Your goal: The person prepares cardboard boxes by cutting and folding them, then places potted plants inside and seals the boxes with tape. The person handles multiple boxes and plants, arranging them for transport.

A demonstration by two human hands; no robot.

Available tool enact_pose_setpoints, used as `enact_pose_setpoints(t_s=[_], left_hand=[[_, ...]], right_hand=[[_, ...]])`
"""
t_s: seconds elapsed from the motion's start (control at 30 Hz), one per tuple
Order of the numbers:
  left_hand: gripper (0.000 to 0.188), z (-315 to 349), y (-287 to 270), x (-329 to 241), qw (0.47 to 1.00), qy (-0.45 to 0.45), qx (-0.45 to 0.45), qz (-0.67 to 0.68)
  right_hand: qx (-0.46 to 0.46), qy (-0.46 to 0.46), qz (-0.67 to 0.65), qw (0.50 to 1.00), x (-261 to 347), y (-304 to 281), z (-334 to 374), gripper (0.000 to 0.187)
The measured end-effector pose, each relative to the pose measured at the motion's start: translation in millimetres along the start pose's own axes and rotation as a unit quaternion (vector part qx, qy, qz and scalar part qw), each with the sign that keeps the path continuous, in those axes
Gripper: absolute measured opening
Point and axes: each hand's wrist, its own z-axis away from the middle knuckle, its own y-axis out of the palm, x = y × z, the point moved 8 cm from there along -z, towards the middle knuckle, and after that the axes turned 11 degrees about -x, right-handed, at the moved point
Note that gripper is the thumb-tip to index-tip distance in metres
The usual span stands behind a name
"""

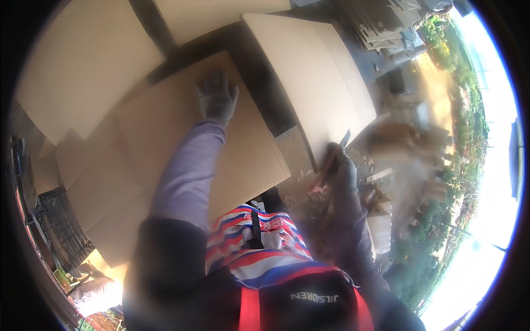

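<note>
My left hand (pixel 217 99), in a grey glove, lies flat with fingers spread on a large brown cardboard sheet (pixel 243 143) in front of my body. To the right, my right hand (pixel 343 174), gloved too, is closed round a knife (pixel 345 138). Its pale blade points up and away from the fist, and a reddish part, seemingly the handle, shows below. The knife hand is beside the near corner of another cardboard sheet (pixel 314 71); whether they touch I cannot tell. Motion blurs both hands somewhat.
More large cardboard sheets (pixel 83 66) lie at the far left, with dark gaps between them. Cardboard scraps (pixel 375 201) litter the floor at right. Stacked flat pieces (pixel 386 27) stand at the far right. A dark plastic crate (pixel 62 226) is at the left edge.
</note>
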Motion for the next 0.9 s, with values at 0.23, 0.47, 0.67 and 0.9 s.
enact_pose_setpoints(t_s=[0.23, 0.47, 0.67, 0.9], left_hand=[[0.043, 20.4, -66.1, -16.4, 0.649, -0.422, 0.091, 0.627], [0.023, 115.8, -141.5, -65.9, 0.461, -0.602, 0.215, 0.615], [0.021, 157.4, -176.1, 36.1, 0.429, -0.613, 0.177, 0.639], [0.023, 124.3, -143.3, 104.8, 0.475, -0.586, 0.038, 0.655]], right_hand=[[-0.013, -0.029, 0.006, 0.999, -4.7, 66.8, 127.4, 0.027], [0.12, 0.066, 0.115, 0.984, -86.9, 43.4, 132.4, 0.029], [0.241, -0.096, 0.316, 0.913, -27.5, 26.6, 140.2, 0.032], [0.179, 0.041, 0.206, 0.961, -26.7, 2.2, 83.6, 0.032]])
